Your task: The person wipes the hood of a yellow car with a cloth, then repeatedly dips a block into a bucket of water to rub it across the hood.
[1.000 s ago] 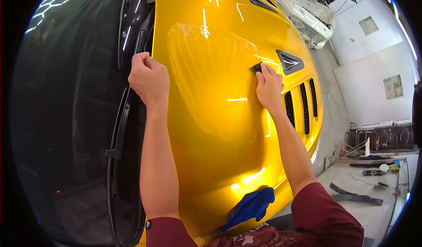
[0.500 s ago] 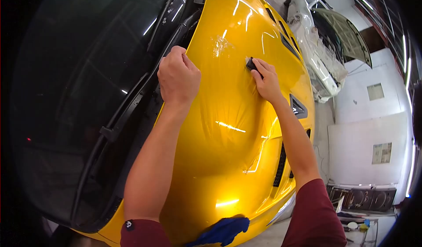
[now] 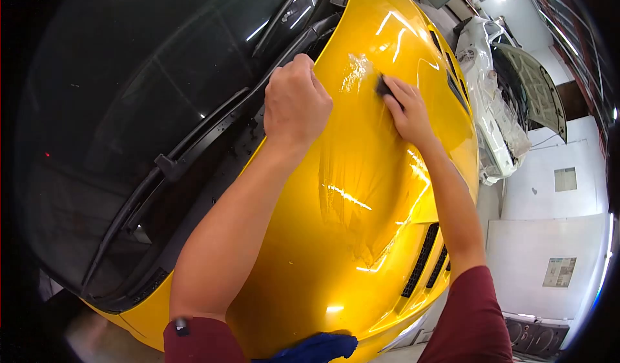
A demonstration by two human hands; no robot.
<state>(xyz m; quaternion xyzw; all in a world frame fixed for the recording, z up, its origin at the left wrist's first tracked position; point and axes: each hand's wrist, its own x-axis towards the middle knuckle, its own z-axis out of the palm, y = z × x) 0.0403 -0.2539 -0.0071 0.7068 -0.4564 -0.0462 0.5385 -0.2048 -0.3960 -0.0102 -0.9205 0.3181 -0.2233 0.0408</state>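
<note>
A glossy yellow car hood [image 3: 303,234] spans the middle of the view, with a wrinkled clear film on part of it. My left hand [image 3: 297,101] is closed at the hood's windshield-side edge, its fingers curled; what it grips is too small or hidden to make out. On the hood, my right hand [image 3: 410,111] holds a small black squeegee [image 3: 385,87] against the surface. Bright, rippled reflections show on the film [image 3: 356,72] between the two hands.
The dark windshield [image 3: 129,92] and a wiper arm [image 3: 168,166] lie at left. A blue cloth [image 3: 316,348] rests on the hood's near part. Black vents [image 3: 423,260] line the right side. A white car [image 3: 494,118] with raised hood stands beyond.
The view has shifted, so the hood and both hands appear further right. My right hand with the squeegee has moved slightly closer to the rippled film patch. My left hand stays closed at the edge.
</note>
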